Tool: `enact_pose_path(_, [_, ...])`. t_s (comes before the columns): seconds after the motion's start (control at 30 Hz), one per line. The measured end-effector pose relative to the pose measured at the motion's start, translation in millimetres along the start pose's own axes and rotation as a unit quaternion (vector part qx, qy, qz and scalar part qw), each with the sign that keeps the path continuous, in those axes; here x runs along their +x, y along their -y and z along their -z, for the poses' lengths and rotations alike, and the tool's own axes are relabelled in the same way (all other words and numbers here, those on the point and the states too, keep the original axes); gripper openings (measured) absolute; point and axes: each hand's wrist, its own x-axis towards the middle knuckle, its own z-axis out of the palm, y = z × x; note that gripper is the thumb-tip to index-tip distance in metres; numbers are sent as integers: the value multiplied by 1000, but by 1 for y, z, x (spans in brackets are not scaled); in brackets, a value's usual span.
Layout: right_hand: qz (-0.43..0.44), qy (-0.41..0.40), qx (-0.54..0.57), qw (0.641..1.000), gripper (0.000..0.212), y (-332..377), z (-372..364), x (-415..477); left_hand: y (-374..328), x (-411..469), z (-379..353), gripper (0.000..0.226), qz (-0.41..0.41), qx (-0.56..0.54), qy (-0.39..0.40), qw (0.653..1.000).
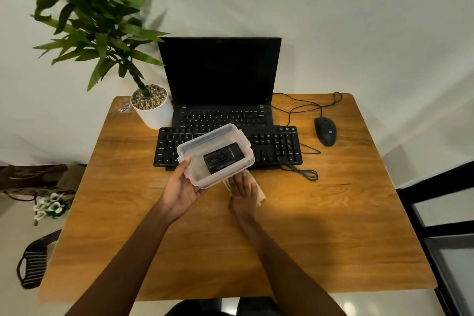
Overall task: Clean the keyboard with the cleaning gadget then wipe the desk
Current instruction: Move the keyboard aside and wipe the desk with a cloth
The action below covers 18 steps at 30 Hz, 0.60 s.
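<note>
From the head camera, the left hand (pixel 182 191) holds a clear plastic container (pixel 205 136) above the near edge of the black keyboard (pixel 277 145), thumb on its rim and fingers curled underneath. The black cleaning gadget (pixel 222 159) lies inside the container. The right hand (pixel 243 192) rests flat on a pale cloth (pixel 260 196) on the wooden tabletop (pixel 333 226), just beside the keyboard, its fingers straight and close together.

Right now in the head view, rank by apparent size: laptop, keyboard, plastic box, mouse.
1. laptop
2. keyboard
3. plastic box, held up nearer the camera, so its place against the keyboard is unsure
4. mouse
</note>
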Motion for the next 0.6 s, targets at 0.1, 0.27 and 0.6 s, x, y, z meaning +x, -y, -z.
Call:
enact_pose_path(0.1, [101, 13, -14, 995, 57, 15, 3, -1, 0, -1, 1, 34, -1, 0, -8, 1000])
enact_pose_path(0.27, [82, -120, 173, 974, 44, 3, 39, -37, 6, 3, -7, 33, 5, 12, -3, 1000])
enact_pose_path(0.6, [-110, -167, 141, 970, 48, -46, 17, -42, 10, 13, -32, 37, 18, 21, 17, 999])
